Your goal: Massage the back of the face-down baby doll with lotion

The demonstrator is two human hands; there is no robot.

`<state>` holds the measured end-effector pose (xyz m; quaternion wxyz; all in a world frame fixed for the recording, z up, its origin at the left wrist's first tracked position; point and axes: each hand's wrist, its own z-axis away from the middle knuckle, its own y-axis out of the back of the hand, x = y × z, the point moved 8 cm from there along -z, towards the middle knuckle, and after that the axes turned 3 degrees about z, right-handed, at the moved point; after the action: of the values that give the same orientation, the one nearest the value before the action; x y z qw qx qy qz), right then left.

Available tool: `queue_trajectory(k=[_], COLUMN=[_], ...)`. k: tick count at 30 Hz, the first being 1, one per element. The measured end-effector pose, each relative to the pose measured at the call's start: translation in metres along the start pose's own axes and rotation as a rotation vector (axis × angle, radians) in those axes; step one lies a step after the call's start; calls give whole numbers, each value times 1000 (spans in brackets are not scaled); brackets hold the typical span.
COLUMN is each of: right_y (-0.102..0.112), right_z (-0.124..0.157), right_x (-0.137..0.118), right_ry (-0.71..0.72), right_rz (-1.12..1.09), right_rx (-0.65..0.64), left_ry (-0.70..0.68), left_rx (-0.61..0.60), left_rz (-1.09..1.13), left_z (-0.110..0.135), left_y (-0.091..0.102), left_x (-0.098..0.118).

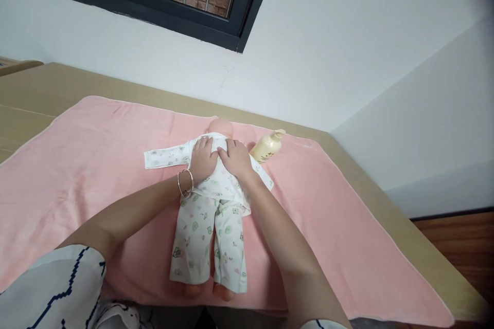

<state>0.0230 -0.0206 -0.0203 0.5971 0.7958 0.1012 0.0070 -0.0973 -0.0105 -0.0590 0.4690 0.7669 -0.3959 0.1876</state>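
A baby doll (221, 127) lies stretched out with its head away from me. It wears a white printed long-sleeved top (219, 185) and matching trousers (195, 236); its feet poke out at the hems. My left hand (203, 159) rests flat on the left side of the doll's upper body, fingers extended. Beside it, my right hand (236, 158) lies flat on the right side, the two thumbs almost meeting. Just right of the doll's shoulder is a pale yellow pump bottle (267, 147), its pump pointing away to the right. The doll's face is not visible.
A pink blanket (116, 164) under the doll covers much of the wooden tabletop (69, 82). White walls (293, 72) stand behind and to the right. Above is a dark-framed window (235, 41) with bars. Brown wood (459, 239) shows beyond the table's right edge.
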Motion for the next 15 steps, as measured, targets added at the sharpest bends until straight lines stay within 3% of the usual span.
queue_trajectory(k=[4,9,15], right_y=[1,3,6], right_z=[5,10,20], right_x=[-1,-13,-17], right_ry=[-32,-96,-143], right_rz=[-57,53,61], right_rx=[50,73,108], left_ry=[-2,92,6], left_rx=[-5,-52,-5], left_rz=[-5,-42,-99], left_z=[-5,-14,-6], left_y=[-1,-2,0], left_x=[3,4,13])
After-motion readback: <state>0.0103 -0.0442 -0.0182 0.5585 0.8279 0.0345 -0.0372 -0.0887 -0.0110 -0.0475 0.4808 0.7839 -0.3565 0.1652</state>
